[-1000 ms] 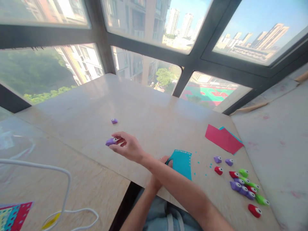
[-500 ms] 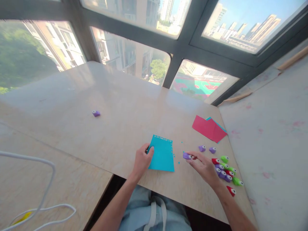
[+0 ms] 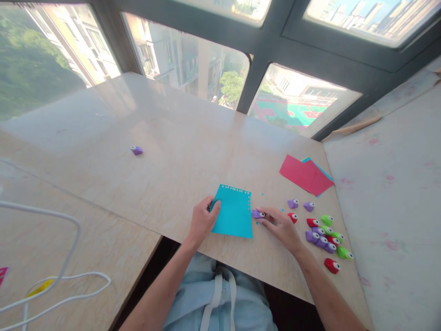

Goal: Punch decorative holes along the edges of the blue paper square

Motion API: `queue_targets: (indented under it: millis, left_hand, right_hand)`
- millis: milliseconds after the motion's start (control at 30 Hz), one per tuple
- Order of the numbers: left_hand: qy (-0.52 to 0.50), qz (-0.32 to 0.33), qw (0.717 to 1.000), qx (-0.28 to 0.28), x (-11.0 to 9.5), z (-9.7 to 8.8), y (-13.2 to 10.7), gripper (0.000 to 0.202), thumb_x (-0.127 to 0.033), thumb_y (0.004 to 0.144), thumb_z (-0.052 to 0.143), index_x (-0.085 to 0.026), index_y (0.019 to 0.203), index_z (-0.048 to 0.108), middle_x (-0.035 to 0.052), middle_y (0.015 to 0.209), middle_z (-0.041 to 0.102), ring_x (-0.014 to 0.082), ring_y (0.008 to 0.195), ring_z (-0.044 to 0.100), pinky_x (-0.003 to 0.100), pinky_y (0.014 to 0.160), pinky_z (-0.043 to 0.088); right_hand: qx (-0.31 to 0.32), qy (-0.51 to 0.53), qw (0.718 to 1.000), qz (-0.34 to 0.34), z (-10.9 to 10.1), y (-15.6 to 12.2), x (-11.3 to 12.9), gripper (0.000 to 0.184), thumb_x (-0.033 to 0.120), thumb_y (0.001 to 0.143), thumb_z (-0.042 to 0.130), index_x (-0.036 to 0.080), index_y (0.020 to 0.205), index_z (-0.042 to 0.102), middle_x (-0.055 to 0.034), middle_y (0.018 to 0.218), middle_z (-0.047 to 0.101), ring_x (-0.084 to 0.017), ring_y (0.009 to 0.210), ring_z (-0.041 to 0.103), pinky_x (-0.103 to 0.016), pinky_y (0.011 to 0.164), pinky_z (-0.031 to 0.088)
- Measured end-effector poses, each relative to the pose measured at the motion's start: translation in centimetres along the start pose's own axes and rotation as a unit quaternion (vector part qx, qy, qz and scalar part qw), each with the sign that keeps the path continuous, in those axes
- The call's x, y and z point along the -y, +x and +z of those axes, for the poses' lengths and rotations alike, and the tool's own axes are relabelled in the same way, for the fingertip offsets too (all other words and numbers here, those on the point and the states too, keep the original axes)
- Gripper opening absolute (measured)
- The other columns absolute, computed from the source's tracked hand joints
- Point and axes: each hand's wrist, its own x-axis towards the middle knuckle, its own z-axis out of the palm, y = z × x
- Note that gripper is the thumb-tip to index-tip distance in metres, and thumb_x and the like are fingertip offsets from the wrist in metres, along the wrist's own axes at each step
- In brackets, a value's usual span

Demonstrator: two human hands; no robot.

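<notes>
A blue sheet of paper [image 3: 232,214] has small punched holes along its far edge and down the upper part of its right edge. My left hand [image 3: 205,218] grips its left side, thumb on top and fingers underneath. Between the thumb and fingers of my right hand [image 3: 280,225] is a purple craft punch [image 3: 257,214] with a white eye shape, at the paper's right edge. Whether the sheet sits in its slot I cannot tell. Tiny blue paper bits [image 3: 262,194] lie close by on the table.
Several red, green and purple punches [image 3: 319,236] cluster at the right, near the wall [image 3: 396,207]. Behind them lie red paper sheets [image 3: 303,174] over blue ones. A lone purple punch [image 3: 137,150] rests at the left. A white cable [image 3: 74,248] loops at lower left.
My right hand has brought the purple punch left to the paper's right edge. A red punch beside that hand now shows. The camera view has tilted down a little.
</notes>
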Motion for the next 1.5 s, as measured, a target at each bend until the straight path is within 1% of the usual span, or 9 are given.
queue_targets:
  millis: [367, 600, 767, 900, 1000, 1067, 1200, 1300, 1500]
  left_hand:
    - [0.022, 0.049, 0.998, 0.023, 0.3, 0.4, -0.5, 0.028, -0.037, 0.091, 0.051, -0.017, 0.073, 0.059, -0.0040, 0.061, 0.046, 0.0112, 0.058, 0.040, 0.023, 0.055, 0.031]
    - [-0.006, 0.050, 0.999, 0.012, 0.5, 0.3, -0.8, 0.025, -0.037, 0.092, 0.052, -0.017, 0.083, 0.065, -0.0024, 0.066, 0.053, 0.0114, 0.060, 0.043, 0.023, 0.055, 0.033]
    - [-0.011, 0.056, 0.998, 0.007, 0.4, 0.3, -0.8, 0.025, -0.036, 0.091, 0.052, -0.017, 0.082, 0.064, -0.0024, 0.065, 0.053, 0.0110, 0.059, 0.043, 0.023, 0.055, 0.033]
    - [-0.012, 0.059, 0.998, 0.002, 0.3, 0.3, -0.8, 0.024, -0.035, 0.091, 0.052, -0.017, 0.081, 0.064, -0.0023, 0.065, 0.053, 0.0110, 0.059, 0.043, 0.023, 0.055, 0.033]
    - [-0.016, 0.057, 0.998, 0.000, 0.4, 0.2, -0.8, 0.024, -0.036, 0.091, 0.053, -0.017, 0.082, 0.065, -0.0020, 0.065, 0.054, 0.0114, 0.058, 0.044, 0.023, 0.054, 0.034]
    - [-0.019, 0.058, 0.998, -0.002, 0.6, 0.2, -0.8, 0.025, -0.037, 0.092, 0.053, -0.018, 0.083, 0.066, -0.0018, 0.065, 0.055, 0.0117, 0.059, 0.045, 0.023, 0.054, 0.034]
    - [-0.025, 0.061, 0.998, -0.001, 0.6, 0.4, -0.7, 0.025, -0.038, 0.092, 0.054, -0.018, 0.086, 0.068, -0.0013, 0.068, 0.057, 0.0120, 0.060, 0.046, 0.023, 0.055, 0.035]
    - [-0.030, 0.048, 0.998, 0.004, 0.3, 0.8, -0.6, 0.026, -0.039, 0.091, 0.054, -0.018, 0.085, 0.068, -0.0026, 0.064, 0.053, 0.0115, 0.058, 0.043, 0.023, 0.053, 0.032]
    - [-0.035, 0.026, 0.999, 0.015, -0.2, 1.2, -0.8, 0.026, -0.039, 0.091, 0.055, -0.018, 0.084, 0.067, -0.0035, 0.061, 0.050, 0.0112, 0.057, 0.042, 0.023, 0.053, 0.031]
  right_hand:
    - [0.011, 0.013, 1.000, 0.005, 0.1, -0.2, -0.6, 0.025, 0.038, 0.089, 0.065, 0.023, 0.109, 0.071, -0.0085, 0.107, 0.074, -0.024, 0.086, 0.069, -0.035, 0.073, 0.058]
    - [0.040, -0.074, 0.996, -0.006, -0.1, 0.0, 0.1, 0.039, 0.033, 0.093, 0.060, 0.022, 0.130, 0.061, -0.0081, 0.103, 0.068, -0.020, 0.077, 0.064, -0.034, 0.072, 0.053]
    - [0.083, -0.172, 0.982, -0.002, -0.5, 0.7, 1.3, 0.027, 0.040, 0.094, 0.060, 0.019, 0.110, 0.068, -0.0074, 0.090, 0.069, -0.022, 0.076, 0.065, -0.035, 0.074, 0.051]
    - [0.078, -0.298, 0.949, 0.064, -0.9, 0.8, 1.9, 0.033, 0.053, 0.085, 0.068, 0.020, 0.088, 0.067, -0.0068, 0.076, 0.071, -0.028, 0.074, 0.070, -0.034, 0.062, 0.049]
    - [0.084, -0.367, 0.920, 0.109, -1.4, 0.2, 2.1, 0.038, 0.059, 0.081, 0.069, 0.023, 0.093, 0.067, -0.0044, 0.069, 0.071, -0.031, 0.070, 0.071, -0.034, 0.054, 0.045]
    - [0.089, -0.355, 0.926, 0.090, -1.9, -0.2, 1.8, 0.039, 0.053, 0.083, 0.070, 0.024, 0.108, 0.066, -0.0042, 0.078, 0.073, -0.030, 0.072, 0.071, -0.035, 0.057, 0.048]
    - [0.132, -0.250, 0.959, -0.027, -2.8, -0.4, 0.8, 0.036, 0.028, 0.093, 0.057, 0.024, 0.129, 0.057, -0.0081, 0.108, 0.069, -0.025, 0.092, 0.070, -0.035, 0.077, 0.053]
    - [0.152, -0.196, 0.967, -0.055, -2.9, 0.0, 0.4, 0.031, 0.025, 0.096, 0.049, 0.024, 0.124, 0.061, -0.0087, 0.108, 0.068, -0.024, 0.094, 0.068, -0.034, 0.080, 0.053]
    - [0.118, -0.162, 0.979, -0.047, -2.4, 0.4, 0.8, 0.026, 0.037, 0.096, 0.054, 0.022, 0.111, 0.068, -0.0075, 0.094, 0.070, -0.022, 0.076, 0.066, -0.034, 0.074, 0.052]
